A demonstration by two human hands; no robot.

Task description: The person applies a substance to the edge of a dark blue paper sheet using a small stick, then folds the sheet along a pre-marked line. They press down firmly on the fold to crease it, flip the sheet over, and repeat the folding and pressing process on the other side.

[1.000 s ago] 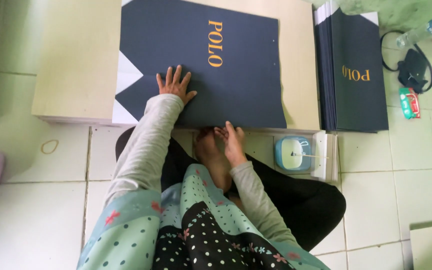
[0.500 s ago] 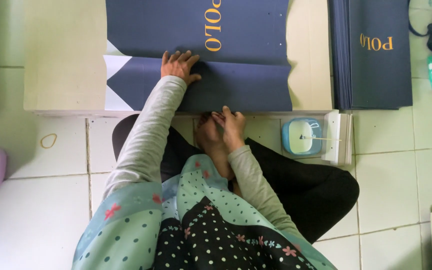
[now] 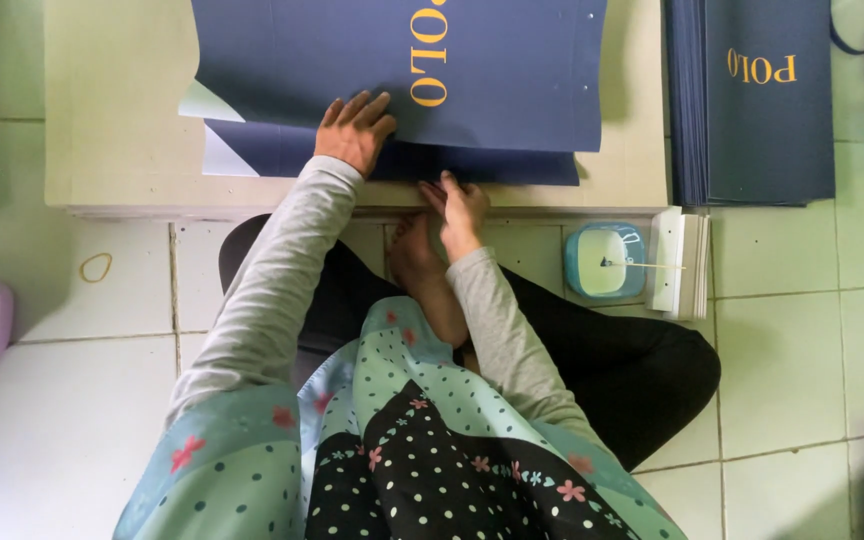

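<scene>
Blue paper sheet [image 3: 492,70] with gold letters lies on the low pale board [image 3: 112,100] in front of you, and its near edge is folded over into a flap [image 3: 402,162]. You are at the folding step. Your left hand [image 3: 354,132] lies flat with fingers spread, pressing the sheet down by the fold. Your right hand [image 3: 460,205] has its fingers together, pushing on the flap's edge near the board's rim. To my mind, the next move needs a firm, even press along the crease while the left hand keeps the sheet from sliding. A stack of the same blue sheets [image 3: 757,100] waits to the right, with a small blue dish [image 3: 604,260] just below the board.
</scene>
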